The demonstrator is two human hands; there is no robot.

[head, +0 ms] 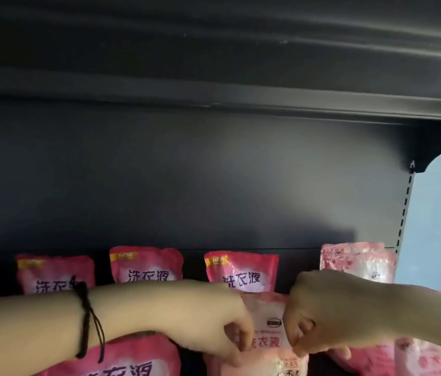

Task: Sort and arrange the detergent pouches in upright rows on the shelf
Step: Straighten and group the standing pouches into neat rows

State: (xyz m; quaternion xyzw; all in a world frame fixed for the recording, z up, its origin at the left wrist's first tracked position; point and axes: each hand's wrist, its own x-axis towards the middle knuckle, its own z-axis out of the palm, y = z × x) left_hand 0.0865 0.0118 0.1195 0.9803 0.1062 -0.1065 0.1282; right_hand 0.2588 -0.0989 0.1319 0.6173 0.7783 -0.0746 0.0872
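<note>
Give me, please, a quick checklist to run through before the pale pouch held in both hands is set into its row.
1. Grip: the left hand pinches the pale pouch at its left edge and the right hand pinches its right edge: ok.
2. Pale pouch upright, print facing out: ok.
3. Back row: the three dark pink pouches stand upright with gaps between them: ok.
4. Same kind as the row behind: it looks paler than they do: cannot tell.
5. Its base set down: hidden at the picture's bottom edge: cannot tell.
</note>
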